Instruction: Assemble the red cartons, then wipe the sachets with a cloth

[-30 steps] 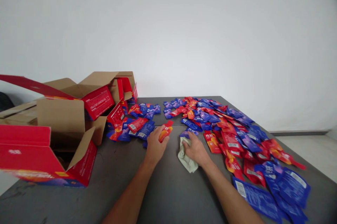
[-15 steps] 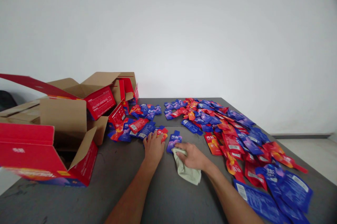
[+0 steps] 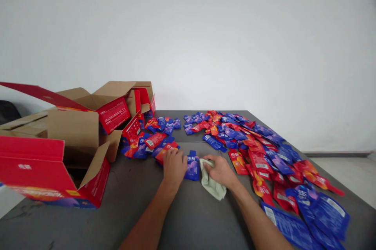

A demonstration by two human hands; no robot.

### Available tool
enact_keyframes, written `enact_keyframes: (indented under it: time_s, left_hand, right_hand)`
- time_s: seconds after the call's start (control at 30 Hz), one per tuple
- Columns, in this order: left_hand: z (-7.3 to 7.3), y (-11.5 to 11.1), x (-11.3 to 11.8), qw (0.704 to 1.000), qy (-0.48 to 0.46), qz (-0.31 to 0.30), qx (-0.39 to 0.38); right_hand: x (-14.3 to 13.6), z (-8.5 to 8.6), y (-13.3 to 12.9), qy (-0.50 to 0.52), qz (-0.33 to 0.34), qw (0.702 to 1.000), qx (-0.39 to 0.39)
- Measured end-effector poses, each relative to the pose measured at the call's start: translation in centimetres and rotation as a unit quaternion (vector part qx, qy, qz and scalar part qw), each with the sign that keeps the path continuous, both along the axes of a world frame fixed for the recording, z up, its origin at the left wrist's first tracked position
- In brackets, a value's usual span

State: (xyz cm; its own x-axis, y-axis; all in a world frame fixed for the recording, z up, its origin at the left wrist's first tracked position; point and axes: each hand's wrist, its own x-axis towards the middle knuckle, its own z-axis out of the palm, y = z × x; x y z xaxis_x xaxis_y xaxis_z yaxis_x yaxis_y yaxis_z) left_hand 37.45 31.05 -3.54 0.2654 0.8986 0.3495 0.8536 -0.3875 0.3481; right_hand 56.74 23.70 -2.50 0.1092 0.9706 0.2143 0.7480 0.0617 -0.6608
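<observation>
A blue pouch [image 3: 192, 168] lies flat on the dark table between my hands. My left hand [image 3: 174, 166] is at its left edge, knuckles up; its fingertips are blurred, so whether it grips the pouch cannot be made out. Just right of the pouch, my right hand [image 3: 219, 168] is closed on a pale green cloth [image 3: 214, 187] that hangs down to the table. Behind and left of my left hand lies a red pouch [image 3: 166, 150] on a small group of red and blue pouches.
Open red cardboard boxes [image 3: 32, 164] stand along the left. A large spread of red and blue pouches [image 3: 258, 156] covers the table's [image 3: 117, 218] right side. A white wall rises behind.
My left hand has left the red pouch, which now lies further left, and has moved to the blue pouch. The blue pouch sits straighter. My right hand and the cloth have shifted right.
</observation>
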Motion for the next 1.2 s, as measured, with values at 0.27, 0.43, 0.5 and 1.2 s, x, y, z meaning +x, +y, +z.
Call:
enact_keyframes:
  time_s: [0.27,0.43,0.5,1.2]
  left_hand:
    - [-1.8,-1.5,2.3,0.985,-0.095,-0.094,-0.109]
    - [-2.4,-0.1,1.9,0.905,-0.377,-0.091,-0.177]
    - [-2.3,0.3,1.8,0.838,-0.483,-0.093,-0.236]
    - [0.4,-1.6,1.5,0.598,-0.552,-0.361,-0.456]
  right_hand:
    - [0.1,-1.8,0.6,-0.037,-0.045,0.998,0.013]
    - [-0.6,-0.6,0.4,-0.022,-0.060,0.997,0.051]
    - [-1.1,0.1,0.2,-0.004,-0.048,0.994,0.103]
    - [-1.9,-0.6,0.7,-0.020,-0.060,0.955,0.290]
